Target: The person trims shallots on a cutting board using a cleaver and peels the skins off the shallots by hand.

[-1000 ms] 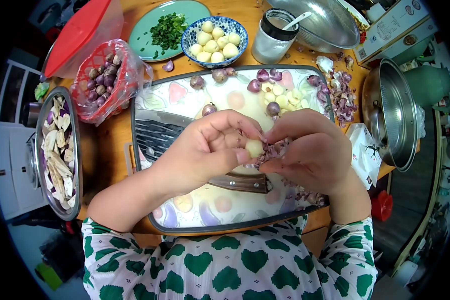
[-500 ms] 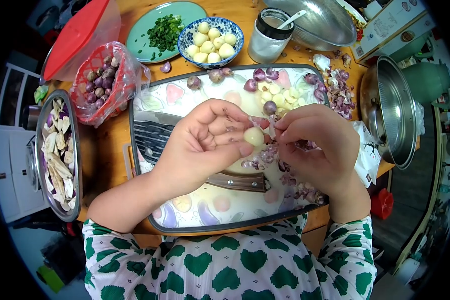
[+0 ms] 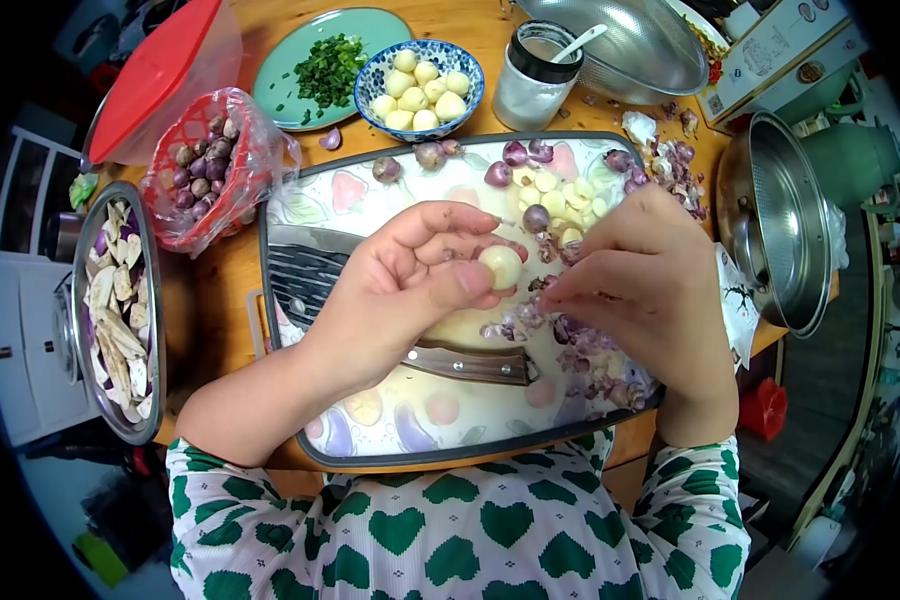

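Observation:
My left hand [image 3: 410, 285] pinches a peeled, pale round garlic clove [image 3: 500, 268] between thumb and fingers, above the cutting board [image 3: 450, 437]. Scraps of dark skin cling to its fingers. To the right, my right hand [image 3: 650, 290] has its fingers drawn together, apart from the clove; what they hold, if anything, is hidden. Below the hands, a cleaver [image 3: 470, 362] lies flat with its brown handle to the right. Purple garlic skins [image 3: 590, 365] are scattered under and beside my right hand. Pale garlic slices [image 3: 570, 205] and unpeeled purple cloves [image 3: 498, 174] lie beyond it.
A blue-patterned bowl [image 3: 465, 115] holds several peeled cloves, beside a green plate [image 3: 270, 75] of chopped scallions. A red basket [image 3: 155, 205] of unpeeled cloves and an eggplant tray [image 3: 152, 330] stand left. A jar [image 3: 532, 90], colander [image 3: 660, 60] and steel basin [image 3: 820, 200] stand right.
My right hand has drawn slightly away from the clove and turned downward, over the skins. My left hand still holds the clove, now turned and slightly higher and further left.

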Demonstrator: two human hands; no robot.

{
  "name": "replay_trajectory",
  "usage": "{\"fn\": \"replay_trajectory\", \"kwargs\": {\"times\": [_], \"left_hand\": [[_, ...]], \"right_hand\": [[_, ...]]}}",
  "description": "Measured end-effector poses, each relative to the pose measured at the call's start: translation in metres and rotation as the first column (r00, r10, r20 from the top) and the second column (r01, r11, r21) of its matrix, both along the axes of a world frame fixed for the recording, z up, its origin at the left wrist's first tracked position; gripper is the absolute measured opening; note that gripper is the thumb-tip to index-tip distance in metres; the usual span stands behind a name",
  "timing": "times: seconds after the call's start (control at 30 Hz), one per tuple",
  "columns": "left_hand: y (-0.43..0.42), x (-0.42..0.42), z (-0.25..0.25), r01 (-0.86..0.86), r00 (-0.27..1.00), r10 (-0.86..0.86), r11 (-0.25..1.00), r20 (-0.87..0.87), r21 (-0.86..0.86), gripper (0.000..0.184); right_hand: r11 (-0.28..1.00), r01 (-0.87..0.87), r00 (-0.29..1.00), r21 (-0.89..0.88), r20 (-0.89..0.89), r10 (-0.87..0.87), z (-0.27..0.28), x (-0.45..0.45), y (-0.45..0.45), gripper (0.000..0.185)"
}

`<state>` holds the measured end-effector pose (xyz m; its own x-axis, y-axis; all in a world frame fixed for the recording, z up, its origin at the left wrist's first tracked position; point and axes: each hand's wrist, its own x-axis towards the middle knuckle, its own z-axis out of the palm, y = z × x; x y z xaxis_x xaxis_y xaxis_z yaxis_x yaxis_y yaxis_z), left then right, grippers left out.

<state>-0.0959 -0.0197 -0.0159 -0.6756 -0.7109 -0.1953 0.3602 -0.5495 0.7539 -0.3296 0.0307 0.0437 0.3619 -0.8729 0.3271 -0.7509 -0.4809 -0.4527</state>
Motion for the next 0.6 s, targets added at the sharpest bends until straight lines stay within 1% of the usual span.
{"fn": "replay_trajectory", "kwargs": {"times": [0.07, 0.13, 0.17, 0.2, 0.23, 0.27, 0.33, 0.37, 0.43, 0.5, 0.57, 0.6], "left_hand": [[0.002, 0.0, -0.003, -0.003, 1.0, 0.003, 0.998, -0.001, -0.057, 0.034], [0.002, 0.0, 0.0, 0.022, 1.0, -0.022, 0.995, 0.006, -0.093, 0.038], [0.002, 0.001, 0.0, 0.05, 0.999, -0.05, 0.992, 0.009, -0.118, 0.037], [0.001, 0.004, -0.002, 0.079, 0.997, -0.078, 0.987, 0.012, -0.141, 0.036], [0.0, 0.005, -0.003, 0.107, 0.994, -0.105, 0.981, 0.017, -0.164, 0.035], [0.002, 0.003, -0.001, 0.105, 0.994, -0.104, 0.983, 0.015, -0.148, 0.034], [0.005, -0.001, 0.005, 0.099, 0.995, -0.098, 0.988, 0.014, -0.118, 0.031], [0.005, 0.0, 0.004, 0.094, 0.996, -0.093, 0.986, 0.014, -0.14, 0.028], [0.005, 0.003, 0.0, 0.087, 0.996, -0.086, 0.979, 0.013, -0.186, 0.023], [0.005, 0.004, -0.002, -0.026, 0.999, 0.03, 0.981, 0.016, -0.194, 0.018], [0.005, 0.004, -0.002, -0.12, 0.991, 0.132, 0.954, 0.026, -0.276, 0.015], [0.004, 0.004, -0.001, -0.154, 0.984, 0.177, 0.923, 0.035, -0.353, 0.014]], "right_hand": [[1.0, 0.028, 0.999, -0.009, -0.016, -0.028, 0.001, 0.002, 0.0, 0.033], [1.0, -0.005, 0.989, 0.015, 0.146, 0.003, -0.004, 0.008, -0.001, 0.034], [1.0, -0.023, 0.982, 0.002, 0.185, 0.022, -0.008, 0.011, -0.002, 0.035], [0.999, -0.041, 0.974, -0.013, 0.223, 0.043, -0.012, 0.014, -0.003, 0.035], [0.997, -0.058, 0.973, -0.051, 0.22, 0.068, -0.017, 0.016, -0.003, 0.035], [0.993, -0.077, 0.972, -0.088, 0.217, 0.095, -0.02, 0.017, -0.003, 0.035], [0.992, -0.123, 0.955, 0.007, 0.271, 0.117, -0.02, 0.017, -0.004, 0.033], [0.988, -0.149, 0.946, 0.052, 0.298, 0.127, -0.02, 0.017, -0.005, 0.033], [0.985, -0.108, 0.926, 0.136, 0.374, 0.05, -0.02, 0.014, -0.006, 0.032], [0.979, -0.059, 0.901, 0.197, 0.433, -0.032, -0.021, 0.01, -0.008, 0.031], [0.972, -0.004, 0.87, 0.235, 0.479, -0.112, -0.029, 0.005, -0.013, 0.031], [0.982, 0.014, 0.9, 0.19, 0.426, -0.096, -0.028, 0.001, -0.018, 0.031]]}}
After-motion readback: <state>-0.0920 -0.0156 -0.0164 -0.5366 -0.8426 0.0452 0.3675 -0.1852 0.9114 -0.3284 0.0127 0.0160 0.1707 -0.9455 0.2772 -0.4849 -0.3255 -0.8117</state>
